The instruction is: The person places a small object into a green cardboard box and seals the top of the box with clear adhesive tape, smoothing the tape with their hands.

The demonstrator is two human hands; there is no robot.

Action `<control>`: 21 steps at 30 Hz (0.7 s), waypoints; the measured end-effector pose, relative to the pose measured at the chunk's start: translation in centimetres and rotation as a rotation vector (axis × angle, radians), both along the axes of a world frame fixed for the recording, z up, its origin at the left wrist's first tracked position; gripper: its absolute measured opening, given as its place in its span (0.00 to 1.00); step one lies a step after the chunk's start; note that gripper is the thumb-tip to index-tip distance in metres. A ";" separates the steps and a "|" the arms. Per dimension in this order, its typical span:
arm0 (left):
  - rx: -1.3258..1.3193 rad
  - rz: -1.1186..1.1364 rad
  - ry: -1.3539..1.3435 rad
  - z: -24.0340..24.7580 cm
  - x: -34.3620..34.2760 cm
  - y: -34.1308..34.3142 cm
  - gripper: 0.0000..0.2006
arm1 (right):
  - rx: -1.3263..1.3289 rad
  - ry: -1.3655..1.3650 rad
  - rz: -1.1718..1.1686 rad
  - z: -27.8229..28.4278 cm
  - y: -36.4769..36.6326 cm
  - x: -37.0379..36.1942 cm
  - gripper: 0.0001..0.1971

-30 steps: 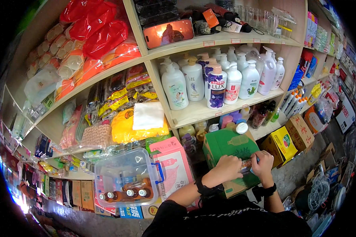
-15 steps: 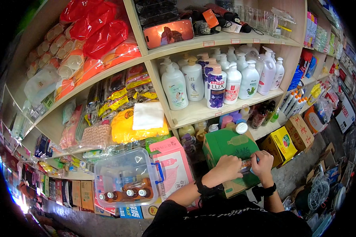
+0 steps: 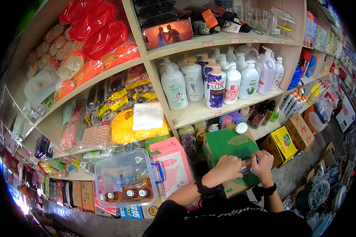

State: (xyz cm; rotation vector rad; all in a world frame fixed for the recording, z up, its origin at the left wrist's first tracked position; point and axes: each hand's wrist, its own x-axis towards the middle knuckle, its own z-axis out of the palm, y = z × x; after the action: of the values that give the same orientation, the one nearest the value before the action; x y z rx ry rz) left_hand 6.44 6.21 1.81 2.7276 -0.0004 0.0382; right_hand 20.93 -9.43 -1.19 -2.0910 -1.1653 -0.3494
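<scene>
Both of my hands are over a green cardboard box (image 3: 221,144) in front of the shelves. A small brownish bottle (image 3: 246,165) with a printed label lies sideways between them, mostly covered by fingers. My left hand (image 3: 226,169) is closed around its left end. My right hand (image 3: 263,162) is closed at its right end, with a bit of something pale blue showing by the fingers. A white-capped container (image 3: 241,128) stands at the box's far edge. To the left, a clear plastic bin (image 3: 103,173) with a blue latch holds several brown bottles (image 3: 131,192) with white caps.
Pump bottles (image 3: 215,87) line the middle shelf, below a phone (image 3: 168,34) that leans on the upper one. A pink-and-white carton (image 3: 174,164) stands between the bin and the green box. Right of my hands are a yellow box (image 3: 279,146) and a brown carton (image 3: 299,132).
My hands, the bottle between them and the boxes stay in place. Only the picture on the phone screen differs.
</scene>
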 end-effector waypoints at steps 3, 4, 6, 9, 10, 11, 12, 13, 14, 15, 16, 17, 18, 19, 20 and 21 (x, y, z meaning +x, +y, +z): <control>0.004 -0.005 0.006 0.1 0.0 0.0 0.29 | -0.002 0.002 0.009 0.2 0.0 -0.1 0.10; 0.007 -0.006 0.015 0.1 0.0 0.1 0.29 | -0.001 0.002 0.009 0.3 0.0 -0.1 0.10; 0.004 -0.007 0.021 0.1 0.0 0.1 0.29 | 0.002 0.005 0.010 0.3 0.0 -0.1 0.10; 0.000 -0.006 0.025 -0.2 0.1 0.1 0.29 | 0.000 0.000 0.016 0.3 0.0 -0.1 0.10; -0.001 -0.005 0.023 -0.3 0.1 0.1 0.30 | 0.000 0.001 0.015 0.3 0.0 -0.1 0.10; -0.002 -0.005 0.024 -0.3 0.1 0.1 0.30 | -0.001 -0.001 0.013 0.3 0.0 -0.1 0.09; -0.002 -0.003 0.028 -0.2 0.1 0.1 0.30 | -0.002 -0.002 0.011 0.3 0.0 -0.1 0.09; -0.003 -0.002 0.032 -0.1 0.1 0.0 0.30 | -0.002 -0.002 0.011 0.3 0.0 -0.1 0.09; -0.004 -0.002 0.032 -0.2 0.1 0.1 0.30 | 0.002 -0.004 0.007 0.2 0.0 -0.1 0.09; -0.007 0.000 0.030 -0.2 0.1 0.1 0.30 | 0.006 -0.006 0.004 0.2 0.0 -0.1 0.09; -0.010 0.001 0.027 -0.2 0.1 0.1 0.30 | 0.005 -0.006 0.003 0.2 0.1 -0.1 0.09; -0.011 0.001 0.028 -0.3 0.1 0.1 0.30 | 0.011 -0.007 0.003 0.1 0.1 -0.1 0.09; -0.008 0.003 0.018 -0.4 0.1 0.1 0.30 | 0.016 -0.009 0.002 0.0 0.1 0.0 0.09; -0.005 0.004 0.008 -0.4 0.0 0.1 0.29 | 0.016 -0.008 0.002 0.0 0.1 0.0 0.09; -0.006 0.004 0.008 -0.4 0.0 0.1 0.29 | 0.012 0.000 0.003 0.1 0.1 0.0 0.09; -0.010 0.005 0.017 -0.2 0.0 0.1 0.29 | 0.008 0.007 0.003 0.2 0.1 -0.1 0.09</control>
State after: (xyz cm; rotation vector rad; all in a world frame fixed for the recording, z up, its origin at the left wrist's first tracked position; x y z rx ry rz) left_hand 6.49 6.27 1.59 2.7175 0.0110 0.0158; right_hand 20.86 -9.35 -1.01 -2.0817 -1.1610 -0.3449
